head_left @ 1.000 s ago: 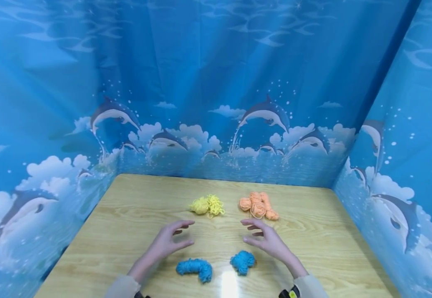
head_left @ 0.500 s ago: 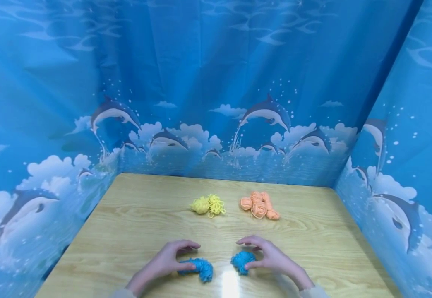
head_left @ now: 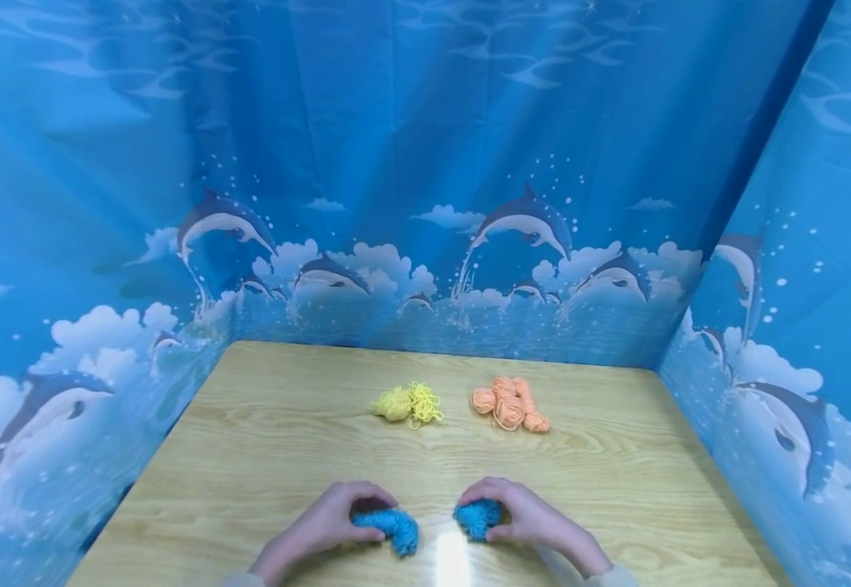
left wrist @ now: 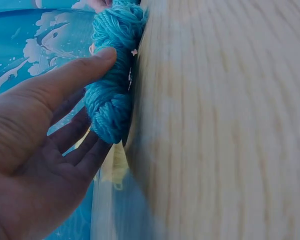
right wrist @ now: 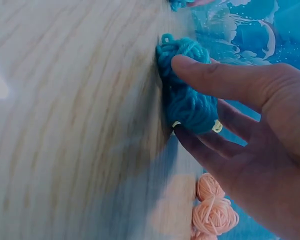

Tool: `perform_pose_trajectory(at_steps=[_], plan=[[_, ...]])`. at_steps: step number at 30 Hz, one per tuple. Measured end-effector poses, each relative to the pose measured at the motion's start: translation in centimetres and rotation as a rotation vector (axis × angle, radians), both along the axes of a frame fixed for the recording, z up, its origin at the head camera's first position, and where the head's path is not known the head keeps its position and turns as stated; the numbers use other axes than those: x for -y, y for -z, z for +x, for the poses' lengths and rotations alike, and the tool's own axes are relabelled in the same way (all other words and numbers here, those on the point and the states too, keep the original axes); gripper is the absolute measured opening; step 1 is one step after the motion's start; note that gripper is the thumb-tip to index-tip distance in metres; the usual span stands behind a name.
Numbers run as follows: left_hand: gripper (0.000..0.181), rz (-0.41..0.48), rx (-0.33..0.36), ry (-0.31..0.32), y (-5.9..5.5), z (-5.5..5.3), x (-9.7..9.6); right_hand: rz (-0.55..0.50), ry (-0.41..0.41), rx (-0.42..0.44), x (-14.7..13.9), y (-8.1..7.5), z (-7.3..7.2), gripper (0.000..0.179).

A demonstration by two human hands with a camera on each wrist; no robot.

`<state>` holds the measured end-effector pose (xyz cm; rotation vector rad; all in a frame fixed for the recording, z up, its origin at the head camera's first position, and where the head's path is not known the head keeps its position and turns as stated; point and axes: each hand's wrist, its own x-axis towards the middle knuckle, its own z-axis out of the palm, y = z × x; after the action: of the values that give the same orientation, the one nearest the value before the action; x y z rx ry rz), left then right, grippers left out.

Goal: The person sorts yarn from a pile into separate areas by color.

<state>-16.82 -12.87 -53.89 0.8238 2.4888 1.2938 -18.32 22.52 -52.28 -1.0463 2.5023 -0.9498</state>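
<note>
My left hand grips a long, bent bundle of blue yarn low on the table, thumb on the near side and fingers round the far side. In the left wrist view the thumb presses the twisted strands of this blue yarn. My right hand holds a smaller, rounder blue yarn bundle in the same way. The right wrist view shows the thumb on top of that small bundle and the fingers behind it. Both bundles lie at the wooden tabletop, a short gap between them.
Farther back on the table lie yellow yarn balls in the middle and several peach yarn balls to their right. Blue dolphin-print curtains enclose the table behind and at the sides.
Both hands have come down and toward the front edge from above the table, and their fingers have closed round the two blue yarn bundles. The yellow and peach yarn has stayed put.
</note>
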Motion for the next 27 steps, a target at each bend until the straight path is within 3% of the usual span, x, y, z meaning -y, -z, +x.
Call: perform_pose_trajectory(at_steps=[9,18,27], plan=[[0.031,0.018,0.02,0.002,0.2,0.0,0.0,0.007,0.064,-0.003,0.7,-0.3,-0.2,0.044],[0.031,0.02,0.001,0.004,0.0,0.1,0.0,-0.023,0.246,-0.07,1.6,-0.5,-1.7,0.045],[0.038,-0.002,-0.037,0.008,0.0,0.1,0.0,-0.028,0.356,-0.097,2.1,0.2,-3.3,0.044]])
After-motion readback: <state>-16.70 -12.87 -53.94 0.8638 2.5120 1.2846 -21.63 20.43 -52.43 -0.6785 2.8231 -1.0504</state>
